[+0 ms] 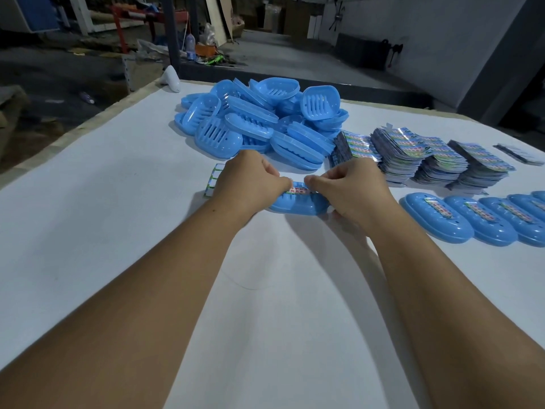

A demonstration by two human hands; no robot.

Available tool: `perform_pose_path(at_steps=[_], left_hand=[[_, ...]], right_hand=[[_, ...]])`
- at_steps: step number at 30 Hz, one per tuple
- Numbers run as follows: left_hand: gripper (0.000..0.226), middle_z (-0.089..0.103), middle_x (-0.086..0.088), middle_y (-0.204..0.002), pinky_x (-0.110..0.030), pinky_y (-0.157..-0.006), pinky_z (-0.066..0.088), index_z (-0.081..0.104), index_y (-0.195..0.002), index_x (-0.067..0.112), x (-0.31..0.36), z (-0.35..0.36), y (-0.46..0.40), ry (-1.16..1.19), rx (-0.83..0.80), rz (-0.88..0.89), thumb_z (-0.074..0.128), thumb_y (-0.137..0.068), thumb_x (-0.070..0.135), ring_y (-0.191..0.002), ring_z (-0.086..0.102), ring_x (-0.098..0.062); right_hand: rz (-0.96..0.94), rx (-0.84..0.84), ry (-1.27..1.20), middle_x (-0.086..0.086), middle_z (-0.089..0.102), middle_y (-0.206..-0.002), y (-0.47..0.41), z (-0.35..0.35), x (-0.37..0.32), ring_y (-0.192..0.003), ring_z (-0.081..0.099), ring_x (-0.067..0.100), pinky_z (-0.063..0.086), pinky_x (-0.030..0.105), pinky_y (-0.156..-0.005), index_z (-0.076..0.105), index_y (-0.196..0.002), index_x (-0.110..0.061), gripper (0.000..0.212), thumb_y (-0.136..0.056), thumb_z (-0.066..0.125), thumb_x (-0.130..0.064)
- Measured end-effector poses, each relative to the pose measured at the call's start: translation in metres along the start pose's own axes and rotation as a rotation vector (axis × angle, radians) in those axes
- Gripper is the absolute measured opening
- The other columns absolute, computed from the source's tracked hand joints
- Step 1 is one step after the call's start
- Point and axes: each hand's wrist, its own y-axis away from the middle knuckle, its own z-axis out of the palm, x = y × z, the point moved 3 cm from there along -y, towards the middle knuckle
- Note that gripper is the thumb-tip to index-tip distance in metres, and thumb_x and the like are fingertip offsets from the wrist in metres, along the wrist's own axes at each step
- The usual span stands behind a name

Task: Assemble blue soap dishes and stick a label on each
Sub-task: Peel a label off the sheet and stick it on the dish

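Head view, left hand and right hand both pinching label onto soap dish (white table).

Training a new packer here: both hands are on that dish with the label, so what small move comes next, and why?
Probably press the label flat: both the left hand and right hand pinch its ends over the soap dish, and labelled dishes lie in a row at right.

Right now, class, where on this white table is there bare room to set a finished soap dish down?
Bare white table lies left of the left hand, and near the forearms. Crowded: the far heap of blue plastic dish parts, the stacked printed labels, the row of labelled dishes.
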Motion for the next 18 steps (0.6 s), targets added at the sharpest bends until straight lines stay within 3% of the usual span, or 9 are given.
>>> perform_pose_path(at_steps=[3,5,7,8,10,12,18], left_hand=[[0.026,0.07,0.005,-0.074,-0.043,-0.082,0.06,0.065,-0.072,0.019,0.0,-0.003,-0.002,0.057,0.015,0.009,0.078,-0.081,0.039,-0.079,0.071,-0.021],[0.027,0.066,0.01,-0.07,-0.038,-0.082,0.058,0.062,-0.068,0.021,0.002,-0.007,-0.004,0.038,0.078,0.033,0.072,-0.087,0.038,-0.08,0.069,-0.021],[0.025,0.061,0.015,-0.073,-0.035,-0.082,0.053,0.06,-0.071,0.024,0.004,-0.01,-0.005,0.029,0.126,0.05,0.067,-0.09,0.037,-0.085,0.064,-0.022],[0.023,0.059,0.016,-0.076,-0.035,-0.082,0.051,0.058,-0.073,0.025,0.005,-0.011,-0.006,0.029,0.14,0.058,0.065,-0.092,0.037,-0.087,0.062,-0.022],[0.018,0.058,0.015,-0.08,-0.035,-0.083,0.05,0.058,-0.078,0.027,0.006,-0.012,-0.008,0.034,0.156,0.08,0.063,-0.093,0.035,-0.089,0.061,-0.021],[0.014,0.061,0.011,-0.084,-0.032,-0.077,0.049,0.059,-0.082,0.028,0.007,-0.012,-0.009,0.028,0.165,0.104,0.063,-0.094,0.035,-0.087,0.061,-0.019],[0.015,0.066,0.002,-0.09,-0.03,-0.066,0.046,0.064,-0.094,0.024,0.007,-0.013,-0.009,-0.003,0.2,0.123,0.065,-0.092,0.038,-0.083,0.061,-0.019]], right_hand=[[-0.112,0.037,0.022,-0.013,0.061,-0.055,-0.002,-0.003,-0.003,-0.049,0.05,0.001,0.042,0.026,-0.058,0.073,-0.072,-0.019,0.025,-0.084,0.074,-0.041],[-0.193,-0.066,0.06,-0.018,0.068,-0.084,0.002,0.0,-0.007,-0.069,0.056,-0.005,0.045,0.019,-0.066,0.075,-0.098,-0.025,0.024,-0.084,0.077,-0.044],[-0.241,-0.239,0.079,-0.016,0.064,-0.116,0.007,0.007,-0.007,-0.082,0.058,-0.014,0.043,0.005,-0.063,0.065,-0.128,-0.029,0.056,-0.078,0.082,-0.047],[-0.246,-0.313,0.081,-0.015,0.062,-0.122,0.01,0.01,-0.007,-0.08,0.061,-0.013,0.045,0.005,-0.061,0.06,-0.135,-0.029,0.069,-0.074,0.085,-0.047],[-0.291,-0.36,0.147,-0.011,0.063,-0.126,0.014,0.015,-0.009,-0.083,0.065,-0.003,0.053,0.016,-0.072,0.056,-0.14,-0.027,0.079,-0.07,0.088,-0.047],[-0.318,-0.314,0.21,-0.01,0.065,-0.129,0.016,0.016,-0.011,-0.105,0.063,0.003,0.049,0.02,-0.09,0.057,-0.139,-0.025,0.079,-0.071,0.087,-0.05],[-0.189,-0.092,0.575,0.002,0.064,-0.13,0.02,-0.005,-0.008,-0.121,0.056,0.03,0.047,0.039,-0.096,0.055,-0.135,-0.028,0.081,-0.073,0.062,-0.079]])
